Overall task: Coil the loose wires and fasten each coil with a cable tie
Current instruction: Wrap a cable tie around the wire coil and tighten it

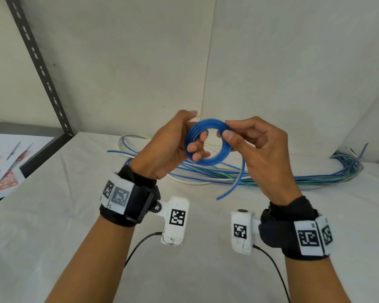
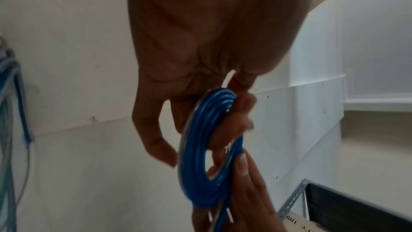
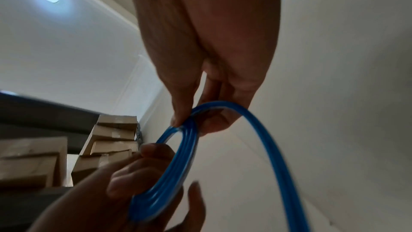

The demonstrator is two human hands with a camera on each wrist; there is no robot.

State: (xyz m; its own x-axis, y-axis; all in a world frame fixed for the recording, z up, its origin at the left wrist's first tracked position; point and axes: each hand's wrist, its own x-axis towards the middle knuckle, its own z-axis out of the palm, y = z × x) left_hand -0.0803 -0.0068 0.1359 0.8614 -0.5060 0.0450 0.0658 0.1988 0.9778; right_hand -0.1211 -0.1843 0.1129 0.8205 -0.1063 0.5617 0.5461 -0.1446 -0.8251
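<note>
A tight blue wire coil (image 1: 207,142) is held up above the table between both hands. My left hand (image 1: 173,147) grips its left side, with fingers curled through the ring's hole. My right hand (image 1: 249,141) pinches the coil's right side between thumb and fingers. The wire's loose tail (image 1: 233,186) hangs down from the right hand and ends in the air. In the left wrist view the coil (image 2: 200,158) shows edge-on between the fingers. In the right wrist view the coil (image 3: 176,161) and its tail (image 3: 276,156) curve away from the thumb. No cable tie is in view.
A long bundle of loose blue, green and white wires (image 1: 293,178) lies across the table (image 1: 53,215) behind the hands. Printed sheets (image 1: 2,171) lie at the left edge beside a metal rack post (image 1: 42,68). Cardboard boxes (image 3: 107,140) are stacked on shelving.
</note>
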